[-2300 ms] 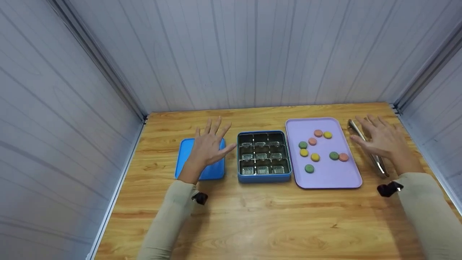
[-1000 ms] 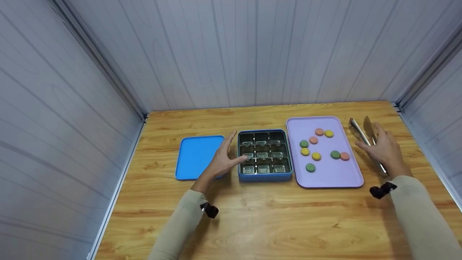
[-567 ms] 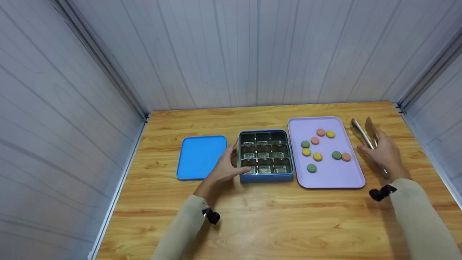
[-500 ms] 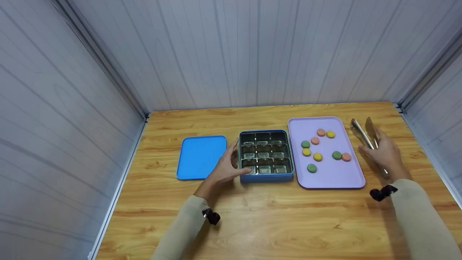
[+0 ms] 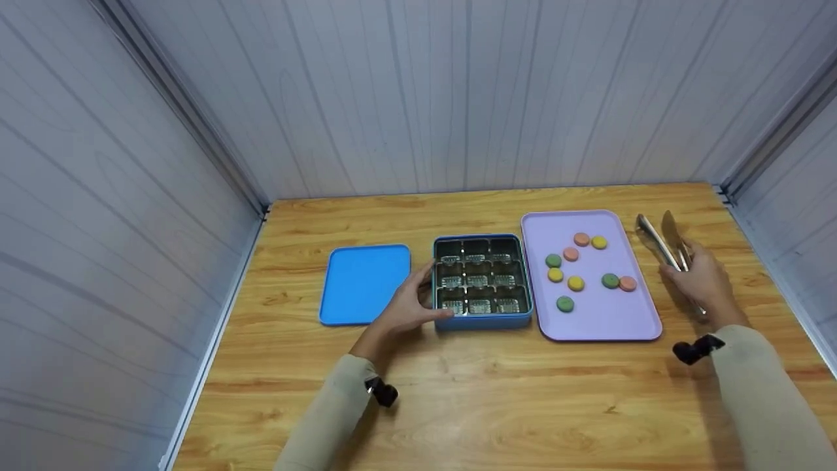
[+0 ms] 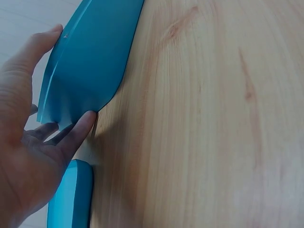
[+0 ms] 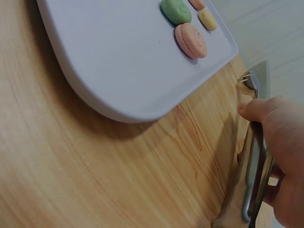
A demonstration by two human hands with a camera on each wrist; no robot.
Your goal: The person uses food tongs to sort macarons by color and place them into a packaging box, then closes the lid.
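Since the earliest frame, both hands have come down from hovering with spread fingers: the left hand (image 5: 409,306) has slid off the blue lid (image 5: 363,283) to the near-left corner of the blue tin (image 5: 482,322), and the right hand (image 5: 703,282) has closed round the metal tongs (image 5: 660,243).

Nearest on the wooden table (image 5: 497,405) lie the two beige sleeves. Past them, the left hand cups the tin's corner, thumb at the front wall and fingers curled along the left wall. The lid lies flat just left of it.

To the tin's right sits the lilac tray (image 5: 598,327) with eight loose macarons (image 5: 575,284) in green, yellow and pink. Beside the tray's right edge the tongs rest on the table, tips pointing away.

From the head view the left thumb's contact is hard to judge; the left wrist view shows it touching the tin's wall (image 6: 90,61). Only the right wrist view shows fingers wrapped round the tongs' handle (image 7: 255,156).
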